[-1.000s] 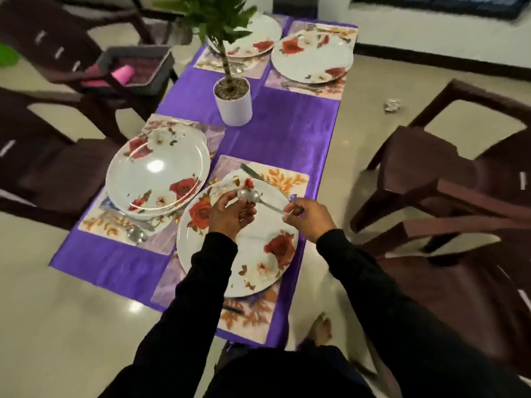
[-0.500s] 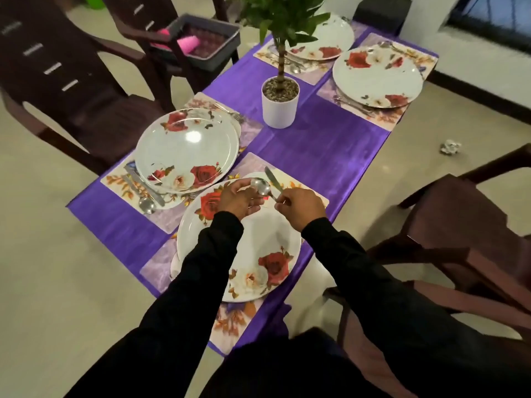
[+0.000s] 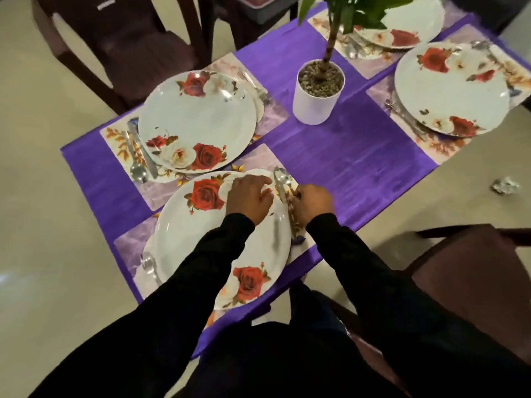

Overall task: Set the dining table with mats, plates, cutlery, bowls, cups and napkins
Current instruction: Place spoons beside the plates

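A rose-patterned plate (image 3: pixel 198 242) lies on the nearest floral mat (image 3: pixel 129 248) on the purple tablecloth (image 3: pixel 344 159). My left hand (image 3: pixel 248 198) rests on the plate's far rim with fingers stretched toward the right. My right hand (image 3: pixel 313 202) is just right of the plate and grips the handle of a spoon (image 3: pixel 283 177). The spoon's bowl lies on the mat beside a knife (image 3: pixel 281 193). Another piece of cutlery (image 3: pixel 148 265) lies at the plate's left edge.
A second set plate (image 3: pixel 198 122) with a spoon (image 3: pixel 138 171) and knife sits just beyond. A white potted plant (image 3: pixel 316 94) stands mid-table, with two more set plates (image 3: pixel 451 87) behind it. Dark chairs (image 3: pixel 474 271) flank the table. Crumpled paper (image 3: pixel 505 186) lies on the floor.
The spoon, held over the plate by both hands, has come down onto the mat right of the plate. My left hand let go of its bowl and settled on the plate rim.
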